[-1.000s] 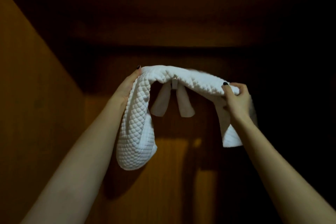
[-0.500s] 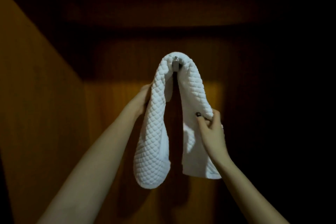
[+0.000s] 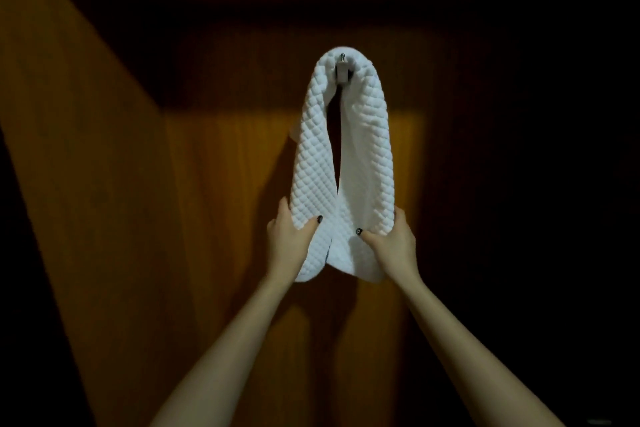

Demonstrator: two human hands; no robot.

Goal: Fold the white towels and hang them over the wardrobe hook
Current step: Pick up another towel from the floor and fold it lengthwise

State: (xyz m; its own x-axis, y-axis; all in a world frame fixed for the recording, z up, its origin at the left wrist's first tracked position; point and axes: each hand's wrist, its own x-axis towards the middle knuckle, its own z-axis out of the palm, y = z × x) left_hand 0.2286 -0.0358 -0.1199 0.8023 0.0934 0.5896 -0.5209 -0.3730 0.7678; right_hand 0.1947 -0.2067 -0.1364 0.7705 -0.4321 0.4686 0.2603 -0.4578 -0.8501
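1. Wardrobe [image 3: 214, 201] back panel is facing the camera, dim, with the towel hanging against it.
2. Towel [image 3: 367, 156] is now draping over the hook in two near-even halves. A second ago it was being held wide across the hook, so this hang looks nearly done.
3. Left hand [image 3: 289, 239] and right hand [image 3: 391, 241] are lower than before, arms reaching up. Each is pinching a lower towel end, thumb in front, apparently evening the halves.
4. Hook [image 3: 342, 68] is peeking out under the fold's top.
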